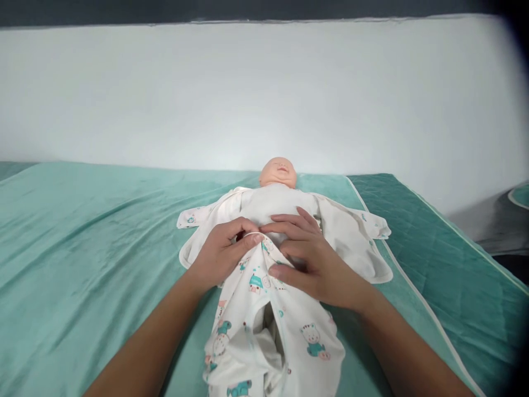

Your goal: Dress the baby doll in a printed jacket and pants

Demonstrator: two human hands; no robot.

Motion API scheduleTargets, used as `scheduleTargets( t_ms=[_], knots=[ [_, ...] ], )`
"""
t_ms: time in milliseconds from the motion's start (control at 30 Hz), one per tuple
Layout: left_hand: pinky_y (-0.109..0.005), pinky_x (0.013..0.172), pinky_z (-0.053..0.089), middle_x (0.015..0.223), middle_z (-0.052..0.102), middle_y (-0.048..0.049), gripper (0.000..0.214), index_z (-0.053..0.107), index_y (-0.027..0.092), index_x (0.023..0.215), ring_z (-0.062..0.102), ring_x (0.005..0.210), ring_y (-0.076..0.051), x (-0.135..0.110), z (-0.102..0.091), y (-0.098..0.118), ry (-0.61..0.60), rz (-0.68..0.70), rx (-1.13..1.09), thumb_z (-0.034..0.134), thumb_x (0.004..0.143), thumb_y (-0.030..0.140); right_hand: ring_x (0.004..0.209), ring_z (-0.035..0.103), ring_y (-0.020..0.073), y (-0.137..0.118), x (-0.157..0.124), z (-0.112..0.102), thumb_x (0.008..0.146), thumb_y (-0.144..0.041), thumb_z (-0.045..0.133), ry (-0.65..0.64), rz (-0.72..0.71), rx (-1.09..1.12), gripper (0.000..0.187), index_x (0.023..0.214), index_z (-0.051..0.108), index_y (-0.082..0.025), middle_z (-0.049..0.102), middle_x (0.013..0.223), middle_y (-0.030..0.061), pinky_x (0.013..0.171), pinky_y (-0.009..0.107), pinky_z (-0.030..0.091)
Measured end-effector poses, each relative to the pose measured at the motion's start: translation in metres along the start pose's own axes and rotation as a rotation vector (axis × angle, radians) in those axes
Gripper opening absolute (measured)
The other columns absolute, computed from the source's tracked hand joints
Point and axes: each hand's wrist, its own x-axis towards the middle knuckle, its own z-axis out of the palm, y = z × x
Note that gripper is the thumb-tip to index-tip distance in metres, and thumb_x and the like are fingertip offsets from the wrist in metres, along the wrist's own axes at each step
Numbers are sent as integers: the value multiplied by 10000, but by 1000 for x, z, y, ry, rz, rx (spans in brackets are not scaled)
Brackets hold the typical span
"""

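A baby doll [278,172] lies on its back, its head toward the wall. White printed baby pants [314,336] cover its lower body, with an open slit at the crotch. My left hand [225,245] pinches the middle of the pants' waistband between thumb and fingers and lifts it to a peak. Over the doll's belly, my right hand [309,259] has its fingers stretched and apart, the thumb touching the front of the pants. Beneath the doll, a white baby shirt [355,248] lies spread, both sleeves out to the sides.
The doll lies on a light green sheet [103,264] with soft wrinkles. At the right, a darker green quilted cover [438,264] shows beyond the sheet's white-piped edge. A white wall [264,94] stands behind the bed, and a dark object [510,220] is partly visible at the far right.
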Motion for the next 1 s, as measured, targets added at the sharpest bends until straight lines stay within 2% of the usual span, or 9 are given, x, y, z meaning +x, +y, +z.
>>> scheduleTargets(
  t_ms=[133, 267, 333, 467, 600, 700, 800, 867, 1000],
  knots=[
    [-207, 589, 367, 724, 556, 29, 256, 626, 165, 800, 474, 651, -83, 0, 0, -8, 76, -76, -196, 679, 859, 408, 1327, 485, 255, 13, -5, -14, 866, -300, 705, -21, -8, 299, 370, 598, 473, -195, 668, 1255, -2, 1219, 510, 83],
    [-201, 538, 334, 685, 527, 35, 264, 623, 166, 800, 436, 584, -70, 2, -6, -14, 135, -136, -331, 704, 833, 415, 969, 661, 236, 26, -15, -24, 945, -321, 593, 103, -64, 733, 363, 611, 501, -213, 733, 859, 33, 1027, 487, 413],
    [-204, 535, 335, 683, 531, 32, 265, 625, 164, 794, 440, 580, -73, 3, -8, -13, 120, -141, -329, 705, 832, 414, 871, 664, 226, 25, -19, -22, 954, -306, 583, 160, 5, 754, 293, 674, 571, -222, 713, 796, 31, 872, 434, 491],
    [-209, 572, 353, 689, 554, 24, 253, 636, 159, 767, 464, 624, -82, 0, -3, -7, 33, -77, -218, 696, 845, 392, 990, 629, 210, 8, -15, -5, 906, -259, 668, 178, 97, 349, 30, 898, 686, -236, 703, 1004, 41, 885, 386, 459],
    [-220, 624, 373, 725, 586, 18, 212, 650, 168, 790, 485, 673, -92, -3, 4, -1, 28, 21, -153, 671, 872, 362, 1079, 571, 223, -7, -7, 10, 871, -249, 706, 137, -28, 93, 106, 798, 638, -214, 684, 1040, 29, 998, 428, 340],
    [-229, 640, 370, 731, 588, 13, 199, 658, 166, 789, 485, 684, -96, -3, 4, 0, -1, 53, -133, 662, 880, 342, 902, 571, 188, -4, -9, 6, 895, -283, 670, 56, -25, 263, 300, 647, 526, -194, 636, 828, 11, 923, 405, 369],
    [-233, 631, 357, 737, 579, 14, 212, 661, 161, 768, 470, 666, -91, -2, 0, 0, -51, 22, -128, 672, 872, 346, 663, 456, 140, 10, -16, -2, 934, -371, 604, 57, 17, 551, 436, 577, 424, -197, 450, 596, -29, 849, 386, 393],
    [-233, 610, 343, 734, 571, 18, 216, 660, 163, 763, 455, 645, -86, -2, -3, 1, -80, -26, -150, 688, 856, 355, 611, 380, 130, 20, -23, -9, 933, -412, 595, 19, 55, 686, 454, 568, 427, -200, 375, 548, -42, 790, 370, 398],
    [-231, 597, 332, 718, 561, 20, 225, 650, 162, 734, 450, 641, -87, -3, -10, 1, -146, -62, -190, 709, 835, 354, 605, 386, 125, 33, -35, -23, 865, -445, 677, -159, 170, 819, 351, 661, 548, -190, 432, 583, -29, 601, 293, 351]
  ],
)
